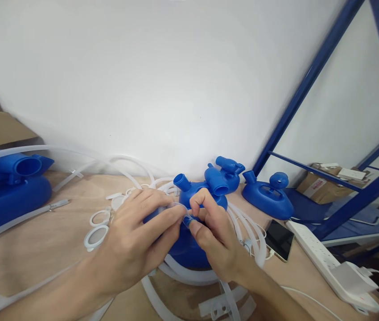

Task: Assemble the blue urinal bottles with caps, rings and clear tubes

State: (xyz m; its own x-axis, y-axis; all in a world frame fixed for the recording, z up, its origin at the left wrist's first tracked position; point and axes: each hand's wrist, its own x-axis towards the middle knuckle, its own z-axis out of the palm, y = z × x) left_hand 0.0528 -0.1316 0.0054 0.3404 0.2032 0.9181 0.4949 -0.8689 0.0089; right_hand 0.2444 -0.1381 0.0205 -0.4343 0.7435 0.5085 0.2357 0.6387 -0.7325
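Note:
My left hand (146, 218) is closed over the neck of a blue plastic urinal bottle (189, 249), its fingers on a thin translucent cap (180, 205) whose edge shows at the fingertips. My right hand (214, 234) is closed too, its thumb pressing beside a small blue lug (187, 220) on that bottle, right by the cap's edge. Whatever lies between the right thumb and fingers is mostly hidden. Both hands meet over the bottle, covering most of its top. Translucent ribbed hoses (196, 277) curl around its base.
More blue urinal bottles stand behind (184, 183), at the right (268, 198) and at the left (12, 191). Ring caps (96, 237) lie on the left. A phone (279, 239) and a power strip (326, 263) lie right, beside a blue metal rack (310, 89). A cardboard box (2, 129) stands far left.

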